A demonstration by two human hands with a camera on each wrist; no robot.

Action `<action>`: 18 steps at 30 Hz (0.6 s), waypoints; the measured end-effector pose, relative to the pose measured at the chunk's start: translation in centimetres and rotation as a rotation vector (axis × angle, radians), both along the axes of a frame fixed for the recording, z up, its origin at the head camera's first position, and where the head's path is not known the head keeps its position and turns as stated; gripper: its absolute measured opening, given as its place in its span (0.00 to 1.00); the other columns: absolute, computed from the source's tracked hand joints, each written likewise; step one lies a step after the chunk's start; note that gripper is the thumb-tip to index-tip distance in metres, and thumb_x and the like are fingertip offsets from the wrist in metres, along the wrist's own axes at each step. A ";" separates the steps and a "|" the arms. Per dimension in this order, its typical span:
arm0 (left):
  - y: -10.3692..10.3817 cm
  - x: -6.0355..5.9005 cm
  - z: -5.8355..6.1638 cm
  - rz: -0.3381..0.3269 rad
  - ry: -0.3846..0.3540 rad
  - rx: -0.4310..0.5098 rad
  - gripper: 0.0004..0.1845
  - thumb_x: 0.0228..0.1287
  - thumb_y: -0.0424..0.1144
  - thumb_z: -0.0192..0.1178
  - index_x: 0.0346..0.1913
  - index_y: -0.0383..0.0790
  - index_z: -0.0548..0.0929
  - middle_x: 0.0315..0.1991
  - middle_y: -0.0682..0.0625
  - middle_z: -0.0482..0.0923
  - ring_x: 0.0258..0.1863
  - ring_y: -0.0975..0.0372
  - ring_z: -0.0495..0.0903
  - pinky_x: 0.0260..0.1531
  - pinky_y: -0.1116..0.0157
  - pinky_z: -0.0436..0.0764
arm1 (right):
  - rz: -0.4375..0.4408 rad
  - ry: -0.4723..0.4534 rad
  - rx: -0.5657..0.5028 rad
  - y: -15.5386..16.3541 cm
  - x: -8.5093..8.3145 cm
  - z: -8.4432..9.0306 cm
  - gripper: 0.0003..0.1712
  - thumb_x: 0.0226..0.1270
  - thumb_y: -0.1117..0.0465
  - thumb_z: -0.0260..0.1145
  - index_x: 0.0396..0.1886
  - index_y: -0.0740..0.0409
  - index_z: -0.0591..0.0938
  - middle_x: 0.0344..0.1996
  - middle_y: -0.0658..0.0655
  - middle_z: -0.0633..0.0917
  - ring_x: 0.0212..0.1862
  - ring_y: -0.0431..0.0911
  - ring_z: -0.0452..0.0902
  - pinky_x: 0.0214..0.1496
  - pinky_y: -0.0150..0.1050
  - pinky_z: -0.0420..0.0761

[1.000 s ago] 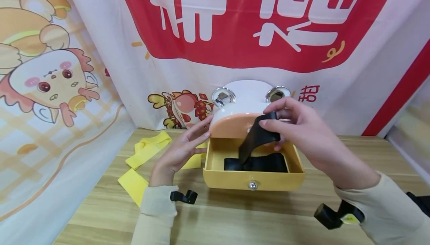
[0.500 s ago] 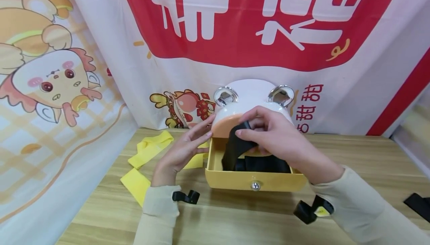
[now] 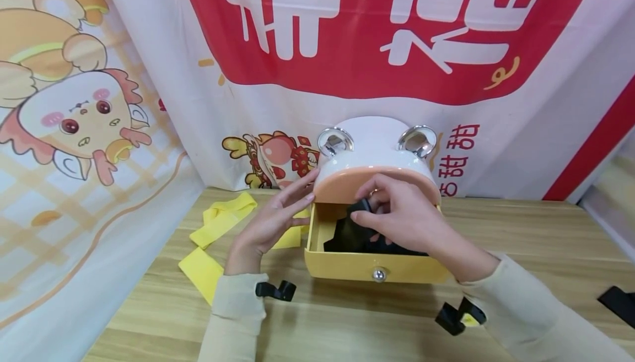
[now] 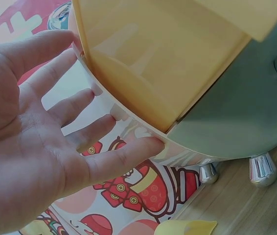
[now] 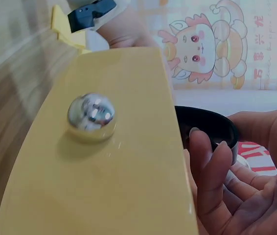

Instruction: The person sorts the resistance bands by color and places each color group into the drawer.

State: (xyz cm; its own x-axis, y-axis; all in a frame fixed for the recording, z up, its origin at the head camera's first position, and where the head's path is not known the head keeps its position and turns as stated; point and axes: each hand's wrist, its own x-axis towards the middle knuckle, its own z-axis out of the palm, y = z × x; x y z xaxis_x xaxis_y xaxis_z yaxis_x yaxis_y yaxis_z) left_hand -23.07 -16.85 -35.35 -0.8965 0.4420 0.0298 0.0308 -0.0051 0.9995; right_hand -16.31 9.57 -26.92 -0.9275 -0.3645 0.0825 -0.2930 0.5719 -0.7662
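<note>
Drawer of yellow card stands pulled out toward the near edge, and the right hand, raised a second ago, has sunk into it, fingers pinching the black strap now mostly folded inside. Farther left, the left hand still lies spread, fingertips against the white box.

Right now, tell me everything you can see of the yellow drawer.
The yellow drawer is pulled out of the white, round-topped box standing on the wooden table. It looks like smooth plastic or card, an open-topped tray with a flat front bearing one shiny silver knob. Black strap lies inside. The right hand reaches in, pinching the strap. The left hand rests with straight fingers against the box's side, beside the drawer.
</note>
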 end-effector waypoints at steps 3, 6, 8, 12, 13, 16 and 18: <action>0.0 0.0 0.0 -0.003 0.010 0.003 0.28 0.69 0.51 0.57 0.69 0.73 0.64 0.72 0.61 0.59 0.70 0.54 0.64 0.57 0.46 0.76 | -0.013 0.012 0.000 0.6 0.0 -0.4 0.19 0.59 0.56 0.73 0.46 0.51 0.75 0.26 0.54 0.83 0.21 0.45 0.83 0.22 0.40 0.82; 0.0 0.0 -0.1 -0.001 0.017 0.008 0.28 0.69 0.51 0.57 0.70 0.73 0.64 0.73 0.60 0.59 0.70 0.54 0.63 0.57 0.45 0.76 | -0.019 0.033 0.001 1.1 0.2 -0.7 0.19 0.58 0.56 0.73 0.45 0.52 0.75 0.26 0.54 0.82 0.20 0.45 0.82 0.21 0.39 0.82; 0.0 0.0 0.0 0.001 0.016 0.008 0.28 0.69 0.51 0.57 0.70 0.73 0.64 0.73 0.60 0.59 0.71 0.54 0.63 0.58 0.45 0.75 | -0.021 0.048 0.012 1.5 0.3 -0.8 0.18 0.58 0.56 0.74 0.44 0.52 0.76 0.26 0.54 0.82 0.19 0.44 0.82 0.20 0.39 0.82; 0.1 0.1 0.0 0.013 0.012 -0.004 0.28 0.69 0.53 0.57 0.69 0.73 0.65 0.72 0.61 0.59 0.71 0.54 0.62 0.58 0.45 0.75 | -0.029 0.065 0.046 2.2 0.5 -1.1 0.18 0.57 0.56 0.74 0.44 0.52 0.77 0.27 0.54 0.82 0.20 0.43 0.81 0.21 0.38 0.82; 0.1 0.1 0.0 0.015 0.012 -0.007 0.27 0.69 0.53 0.57 0.69 0.74 0.65 0.72 0.62 0.59 0.71 0.54 0.62 0.58 0.45 0.75 | -0.034 0.067 0.056 2.4 0.5 -1.2 0.18 0.57 0.55 0.74 0.44 0.52 0.77 0.29 0.54 0.82 0.21 0.43 0.80 0.22 0.38 0.82; 0.0 0.2 0.0 0.022 0.012 -0.009 0.27 0.69 0.53 0.56 0.69 0.74 0.65 0.72 0.63 0.59 0.71 0.55 0.62 0.58 0.46 0.75 | -0.054 0.070 0.080 2.8 0.5 -1.5 0.20 0.57 0.54 0.74 0.46 0.53 0.77 0.32 0.53 0.83 0.26 0.43 0.80 0.24 0.38 0.82; 0.0 0.1 0.0 0.021 0.012 -0.006 0.27 0.69 0.53 0.56 0.69 0.74 0.65 0.72 0.63 0.59 0.71 0.55 0.62 0.58 0.46 0.76 | -0.070 0.088 0.113 3.1 0.4 -1.7 0.21 0.57 0.53 0.74 0.47 0.52 0.78 0.35 0.52 0.83 0.32 0.43 0.80 0.29 0.37 0.83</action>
